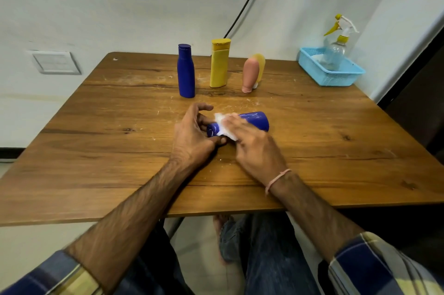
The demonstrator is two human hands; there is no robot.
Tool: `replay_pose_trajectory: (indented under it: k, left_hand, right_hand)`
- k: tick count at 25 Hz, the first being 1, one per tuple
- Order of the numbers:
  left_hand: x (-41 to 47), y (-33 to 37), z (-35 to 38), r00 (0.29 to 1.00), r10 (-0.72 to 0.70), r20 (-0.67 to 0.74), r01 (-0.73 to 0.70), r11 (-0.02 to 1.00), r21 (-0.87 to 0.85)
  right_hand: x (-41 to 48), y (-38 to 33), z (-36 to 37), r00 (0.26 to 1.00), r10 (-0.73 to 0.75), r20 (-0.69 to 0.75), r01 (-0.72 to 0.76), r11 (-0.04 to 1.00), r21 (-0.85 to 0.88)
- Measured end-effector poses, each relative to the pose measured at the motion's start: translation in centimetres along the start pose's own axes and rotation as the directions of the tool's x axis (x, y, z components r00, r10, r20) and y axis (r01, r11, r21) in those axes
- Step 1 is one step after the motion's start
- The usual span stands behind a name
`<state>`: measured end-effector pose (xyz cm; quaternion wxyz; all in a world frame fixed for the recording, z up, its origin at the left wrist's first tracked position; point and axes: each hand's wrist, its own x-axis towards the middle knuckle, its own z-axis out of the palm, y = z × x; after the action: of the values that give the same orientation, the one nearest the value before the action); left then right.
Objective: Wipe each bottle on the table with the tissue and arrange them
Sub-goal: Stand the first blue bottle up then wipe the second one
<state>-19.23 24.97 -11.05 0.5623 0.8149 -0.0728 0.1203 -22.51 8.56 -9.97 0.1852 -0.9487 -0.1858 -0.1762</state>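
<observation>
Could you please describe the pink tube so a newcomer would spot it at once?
On the wooden table, look along the far row of containers. The pink tube ends it on the right, standing cap-down; unlike the yellow bottle, it is short and rounded.

sleeves (374, 263): blue/cream plaid, rolled | R wrist: pink thread band (276, 179) | jeans (271, 258): blue

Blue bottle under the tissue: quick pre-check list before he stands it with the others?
1. Left hand grips cap end of lying blue bottle: ok.
2. Right hand presses tissue on it: ok.
3. Whole surface wiped: cannot tell.
4. Cap closed: cannot tell, hidden.
5. Bare table left of upright blue bottle: ok.
6. Yellow bottle and pink tube upright: ok.
</observation>
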Motion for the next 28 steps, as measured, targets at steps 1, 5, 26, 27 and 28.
replay_pose_trajectory:
  k: [1,5,26,27,28]
  left_hand:
    - [0.1,0.0,0.0,1.000,-0.012,0.005,0.012,1.000,0.015]
    - [0.0,0.1,0.2,0.998,0.054,-0.015,-0.054,0.998,0.020]
    - [0.8,4.8,-1.1,0.945,0.325,-0.019,-0.326,0.943,-0.063]
    - [0.9,5.4,-1.1,0.948,0.317,-0.010,-0.317,0.946,-0.068]
    - [1.1,5.8,-1.1,0.953,0.304,-0.004,-0.304,0.950,-0.067]
  right_hand:
    - [0.1,1.3,-0.7,0.993,0.111,-0.036,-0.112,0.992,-0.052]
    - [0.9,1.2,-0.8,0.966,0.227,-0.120,-0.237,0.969,-0.075]
    - [2.2,1.4,-3.4,0.904,0.392,-0.172,-0.304,0.870,0.389]
    - [2.4,0.8,-3.4,0.889,0.424,-0.175,-0.297,0.823,0.484]
    - [2.6,-0.1,-3.5,0.881,0.429,-0.201,-0.260,0.793,0.552]
